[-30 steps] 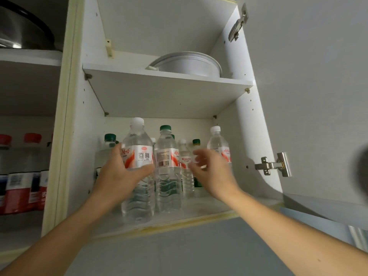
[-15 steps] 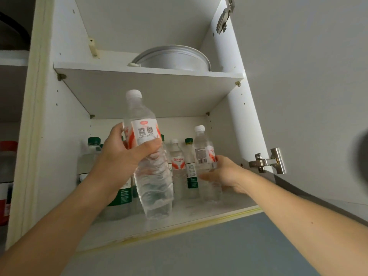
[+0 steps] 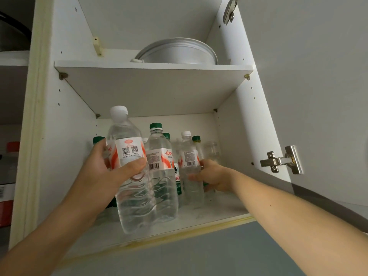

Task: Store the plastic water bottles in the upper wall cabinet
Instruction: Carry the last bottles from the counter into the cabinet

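A clear plastic water bottle with a white cap (image 3: 131,170) is held in the left hand (image 3: 103,176) in front of the open upper wall cabinet (image 3: 65,136). The grip of that hand is clamped on the bottle: the thumb is laid across the lower edge of the red-and-white label, and the fingers are wrapped round the far side. The bottle is tilted slightly, its cap leaning left, and its base is seen just above the front part of the lower shelf (image 3: 217,212); whether it touches the shelf cannot be told.

The right hand (image 3: 214,176) is reached deeper into the cabinet. Its grip is closed round the lower body of a smaller white-capped bottle (image 3: 190,166), which stands upright on the lower shelf.

Between the 2 held bottles a green-capped bottle (image 3: 161,172) with a barcode label is standing upright on the shelf. More green-capped bottles are seen behind it and at the far left, partly hidden; their number cannot be told.

On the upper shelf (image 3: 151,84) a round white basin (image 3: 179,52) is stored. The cabinet door (image 3: 318,76) is swung open to the right, and a metal hinge (image 3: 281,160) is fixed to it.
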A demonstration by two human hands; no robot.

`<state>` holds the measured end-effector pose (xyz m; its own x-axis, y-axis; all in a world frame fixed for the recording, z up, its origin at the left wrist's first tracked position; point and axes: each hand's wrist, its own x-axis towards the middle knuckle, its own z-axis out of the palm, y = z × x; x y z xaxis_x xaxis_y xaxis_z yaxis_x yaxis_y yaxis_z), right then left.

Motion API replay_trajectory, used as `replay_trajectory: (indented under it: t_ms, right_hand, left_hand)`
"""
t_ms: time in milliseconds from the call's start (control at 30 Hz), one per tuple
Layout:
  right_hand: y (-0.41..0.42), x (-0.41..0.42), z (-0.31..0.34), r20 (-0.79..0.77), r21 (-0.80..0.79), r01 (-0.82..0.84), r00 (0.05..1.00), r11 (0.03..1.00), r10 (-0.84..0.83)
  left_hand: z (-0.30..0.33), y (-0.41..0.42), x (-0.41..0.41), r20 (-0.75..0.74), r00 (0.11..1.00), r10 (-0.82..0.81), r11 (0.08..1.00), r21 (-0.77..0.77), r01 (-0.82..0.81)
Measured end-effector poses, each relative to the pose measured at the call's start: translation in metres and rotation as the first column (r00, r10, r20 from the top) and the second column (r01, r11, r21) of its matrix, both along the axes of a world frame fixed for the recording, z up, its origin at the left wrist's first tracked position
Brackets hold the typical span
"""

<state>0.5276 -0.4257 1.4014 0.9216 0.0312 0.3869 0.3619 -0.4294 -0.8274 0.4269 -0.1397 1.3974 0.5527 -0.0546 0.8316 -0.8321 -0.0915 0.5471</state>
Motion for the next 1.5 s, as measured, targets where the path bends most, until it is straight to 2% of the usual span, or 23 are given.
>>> replay_trajectory:
  t_ms: [100, 333, 367, 433, 467, 500, 567, 600, 700, 733, 800, 900, 1033, 1167, 1267, 1367, 1433, 1500]
  right_hand:
    - [-0.002, 0.004, 0.0, -0.016, 0.021, -0.085, 0.996, 0.996, 0.085]
    - [0.002, -0.008, -0.003, -0.013, 0.025, -0.097, 0.995, 0.995, 0.097]
    - [0.003, -0.014, -0.003, 0.016, 0.025, -0.071, 0.997, 0.997, 0.071]
    - [0.005, -0.027, 0.001, 0.173, 0.021, 0.073, 0.982, 0.997, -0.075]
    - [0.006, -0.038, 0.005, 0.271, 0.061, 0.121, 0.953, 0.991, -0.133]
    - [0.007, -0.051, 0.009, 0.346, 0.14, 0.096, 0.928, 0.986, -0.139]
    - [0.008, -0.081, 0.016, 0.435, 0.264, -0.128, 0.9, 0.956, 0.0]
    - [0.007, -0.096, 0.019, 0.465, 0.256, -0.232, 0.881, 0.938, 0.091]
    - [0.01, -0.139, 0.018, 0.494, -0.007, -0.353, 0.812, 0.936, 0.31]
    - [0.014, -0.149, 0.017, 0.492, -0.107, -0.317, 0.807, 0.942, 0.327]
    - [0.022, -0.163, 0.013, 0.532, -0.233, -0.136, 0.811, 0.963, 0.244]
    - [0.03, -0.171, 0.007, 0.616, -0.18, 0.091, 0.786, 0.979, 0.04]
    - [0.031, -0.171, -0.001, 0.597, -0.146, 0.164, 0.801, 0.976, -0.046]
    - [0.027, -0.164, -0.01, 0.563, -0.061, 0.234, 0.811, 0.97, -0.161]
    - [0.021, -0.152, -0.013, 0.522, 0.014, 0.269, 0.819, 0.963, -0.237]
    - [0.008, -0.13, -0.01, 0.412, 0.091, 0.268, 0.867, 0.959, -0.281]
    - [0.0, -0.113, -0.009, 0.326, 0.111, 0.271, 0.899, 0.956, -0.292]
    - [-0.005, -0.097, -0.011, 0.269, 0.115, 0.304, 0.907, 0.946, -0.324]
  left_hand:
    - [-0.002, 0.005, 0.0, -0.001, 1.0, 0.014, 1.0, -0.009, -0.014]
    - [-0.002, -0.008, -0.008, -0.004, 1.0, -0.017, 1.0, -0.019, 0.017]
    - [-0.001, -0.011, -0.01, -0.002, 1.0, -0.026, 1.0, -0.011, 0.026]
    - [0.004, -0.019, -0.014, 0.009, 0.999, -0.048, 0.999, 0.004, 0.048]
    - [0.007, -0.023, -0.016, 0.015, 0.998, -0.061, 0.998, 0.005, 0.061]
    - [0.009, -0.027, -0.018, 0.025, 0.997, -0.073, 0.997, 0.004, 0.073]
    - [0.015, -0.038, -0.024, 0.063, 0.995, -0.076, 0.997, 0.007, 0.075]
    - [0.018, -0.043, -0.026, 0.086, 0.994, -0.064, 0.998, 0.008, 0.064]
    - [0.027, -0.064, -0.031, 0.121, 0.99, -0.07, 0.998, 0.011, 0.069]
    - [0.03, -0.071, -0.032, 0.126, 0.99, -0.068, 0.998, 0.016, 0.067]
    - [0.036, -0.084, -0.034, 0.128, 0.991, -0.042, 0.999, 0.023, 0.04]
    - [0.041, -0.098, -0.032, 0.085, 0.996, -0.038, 0.999, 0.034, 0.035]
    - [0.039, -0.109, -0.028, 0.025, 0.997, -0.076, 0.993, 0.091, 0.074]
    - [0.046, -0.099, -0.028, 0.017, 1.0, -0.027, 0.982, 0.186, 0.023]
    - [0.052, -0.078, -0.022, 0.133, 0.985, 0.108, 0.982, 0.141, -0.127]
    - [0.042, -0.059, -0.011, 0.336, 0.886, 0.319, 0.933, 0.055, -0.357]
    - [0.033, -0.05, 0.0, 0.334, 0.837, 0.434, 0.877, 0.058, -0.477]
    - [0.022, -0.045, 0.012, 0.195, 0.87, 0.452, 0.86, 0.165, -0.483]
